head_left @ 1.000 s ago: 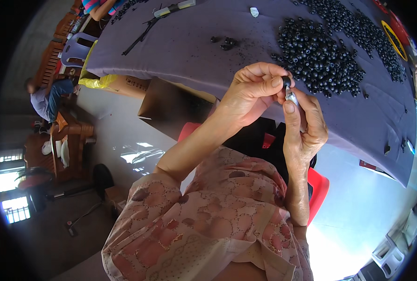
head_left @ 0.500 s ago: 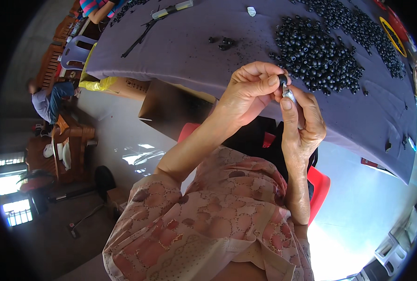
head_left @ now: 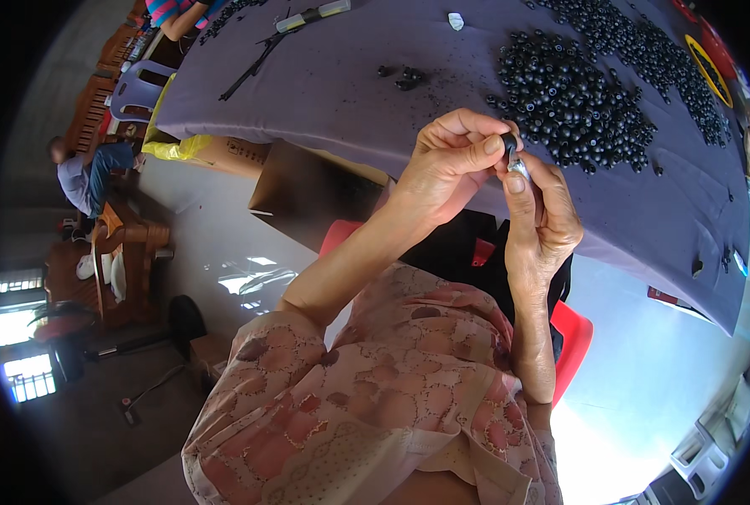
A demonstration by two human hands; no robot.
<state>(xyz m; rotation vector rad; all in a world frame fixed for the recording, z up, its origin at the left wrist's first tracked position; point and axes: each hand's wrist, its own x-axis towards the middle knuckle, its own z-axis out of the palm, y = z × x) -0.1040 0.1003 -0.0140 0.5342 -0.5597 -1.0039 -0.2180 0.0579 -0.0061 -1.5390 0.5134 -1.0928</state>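
Black, glossy and rounded, a single small piece (head_left: 508,143) is held over the near part of the cloth-covered tabletop (head_left: 324,97), raised off it between the two hands; clock directions are read from this piece. The left hand (head_left: 442,164) pinches it closely between thumb and fingers. The right hand (head_left: 545,215), at five o'clock, is closed on a slim silvery tool (head_left: 518,170), whose narrow tip meets the lower side of the piece; whether the tip enters it or only presses cannot be made out. Work on this one piece appears to be under way and not yet complete, since tool and piece are together. At two o'clock, just beyond the fingers, lies a large heap of similar pieces (head_left: 573,105); a broader spread (head_left: 615,38) lies farther off, between one and three o'clock. A small cluster (head_left: 407,80) sits apart at ten o'clock, with dark crumbs (head_left: 367,103) scattered near it, perhaps waste from pieces already worked. Which group is finished and which remains cannot be told, so overall progress stays uncertain.
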